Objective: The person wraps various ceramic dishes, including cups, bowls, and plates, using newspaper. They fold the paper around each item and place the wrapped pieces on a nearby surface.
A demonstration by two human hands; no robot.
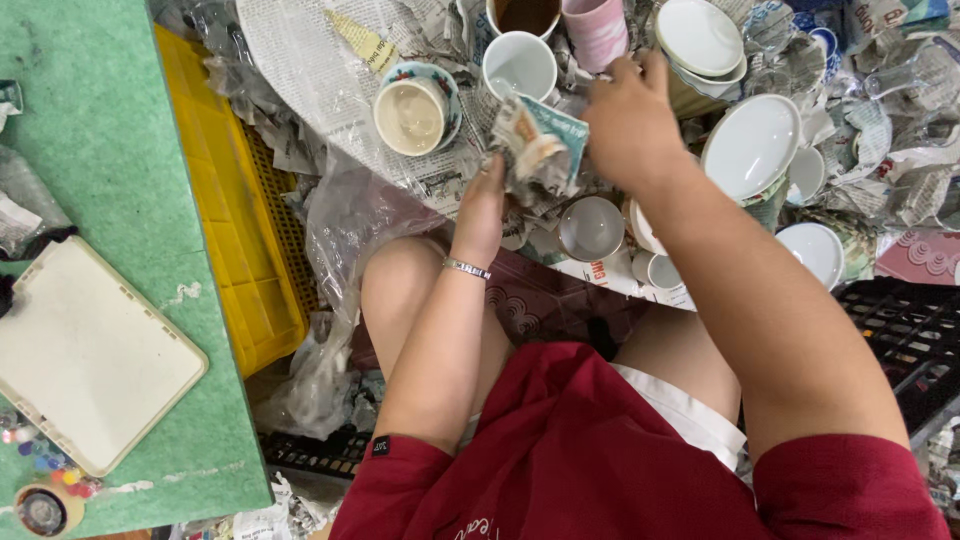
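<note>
Head view: both hands [560, 150] grip crumpled newspaper bundle [535, 145].

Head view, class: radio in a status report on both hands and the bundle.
Left hand and right hand both grip a paper-wrapped bundle. Bundle held above newspaper sheets. Cups and stacked bowls crowd close around.

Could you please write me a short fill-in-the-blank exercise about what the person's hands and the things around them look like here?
1. Both hands, left hand and right hand, hold a bundle wrapped in ____.
2. The crate beside the green table is ____ in colour.
3. The bracelet sits on the ____ wrist.

Missing words: newspaper; yellow; left
</note>
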